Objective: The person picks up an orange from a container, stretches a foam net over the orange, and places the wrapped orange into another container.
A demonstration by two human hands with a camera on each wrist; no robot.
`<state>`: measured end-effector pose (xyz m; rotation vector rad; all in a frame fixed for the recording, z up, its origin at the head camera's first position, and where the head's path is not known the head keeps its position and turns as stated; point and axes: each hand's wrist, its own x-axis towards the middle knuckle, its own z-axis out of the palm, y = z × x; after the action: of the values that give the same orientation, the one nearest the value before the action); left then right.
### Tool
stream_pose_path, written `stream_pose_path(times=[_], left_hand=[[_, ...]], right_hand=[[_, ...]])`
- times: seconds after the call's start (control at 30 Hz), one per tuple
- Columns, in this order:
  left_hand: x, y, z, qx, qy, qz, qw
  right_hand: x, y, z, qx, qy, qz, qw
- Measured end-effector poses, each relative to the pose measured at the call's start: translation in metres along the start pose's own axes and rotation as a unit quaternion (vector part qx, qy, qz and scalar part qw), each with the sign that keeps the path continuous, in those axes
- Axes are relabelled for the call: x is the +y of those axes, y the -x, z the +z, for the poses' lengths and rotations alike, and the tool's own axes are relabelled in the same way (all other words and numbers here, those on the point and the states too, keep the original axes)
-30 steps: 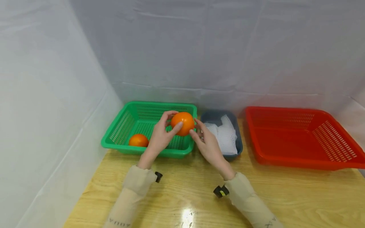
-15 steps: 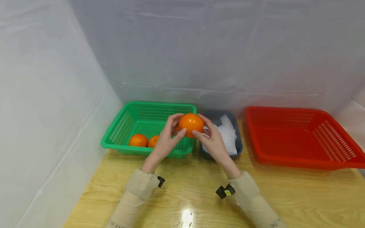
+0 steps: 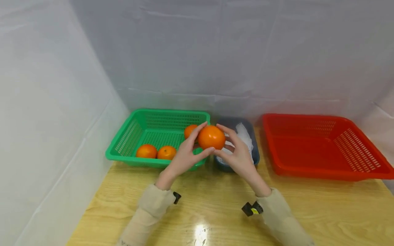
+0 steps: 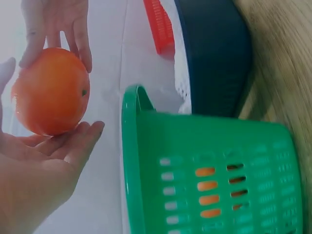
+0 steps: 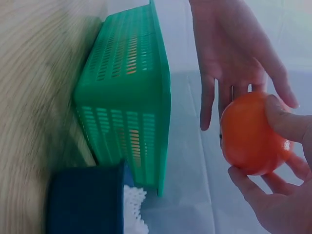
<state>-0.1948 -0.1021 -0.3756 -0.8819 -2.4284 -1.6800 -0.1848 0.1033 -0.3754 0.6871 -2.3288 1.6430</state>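
Note:
Both hands hold one orange (image 3: 211, 137) in the air, over the gap between the green basket (image 3: 123, 159) and the dark blue bin (image 3: 257, 160). My left hand (image 3: 185, 154) has it from the left, thumb in front and fingers along the far side. From the other side my right hand (image 3: 240, 158) grips it between thumb and fingers; the right wrist view shows that thumb (image 5: 287, 124) lying across the skin. A small green stem spot shows on the orange in the left wrist view. Three more oranges (image 3: 146, 151) lie in the green basket, one partly hidden by the left hand.
White mesh foam sleeves (image 3: 244, 136) lie in the blue bin. At the right stands a red basket (image 3: 307, 174) with nothing visible inside. All stand on a wooden table (image 3: 215, 205) against white sheeting (image 3: 197, 51) at the back and left.
The orange has moved right and slightly toward the person, from over the green basket's right end. The right hand has come from beside it to grip it. Two more oranges have come into view.

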Motion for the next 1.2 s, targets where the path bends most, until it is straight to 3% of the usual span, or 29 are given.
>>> stream_pose_path(times=[0.17, 0.4, 0.53, 0.9, 1.07, 1.2], left_hand=[[0.001, -0.004, 0.018, 0.020, -0.052, -0.008, 0.9984], [0.005, -0.004, 0.039, 0.039, -0.106, 0.034, 0.9930], [0.004, -0.002, 0.048, 0.027, -0.107, 0.037, 0.9932], [-0.004, 0.018, 0.065, -0.001, -0.121, -0.003, 0.9927], [-0.010, 0.027, 0.071, -0.032, -0.125, -0.017, 0.9915], [-0.013, 0.032, 0.074, -0.061, -0.152, -0.035, 0.9858]], right_hand=[[0.005, 0.011, -0.013, 0.017, 0.026, -0.024, 0.9992], [0.012, 0.027, -0.027, 0.027, 0.042, -0.035, 0.9981], [0.016, 0.038, -0.032, 0.015, 0.062, -0.036, 0.9973], [0.033, 0.063, -0.032, -0.023, 0.123, -0.055, 0.9906], [0.039, 0.075, -0.033, -0.056, 0.131, -0.056, 0.9882], [0.043, 0.082, -0.033, -0.082, 0.128, -0.041, 0.9875]])
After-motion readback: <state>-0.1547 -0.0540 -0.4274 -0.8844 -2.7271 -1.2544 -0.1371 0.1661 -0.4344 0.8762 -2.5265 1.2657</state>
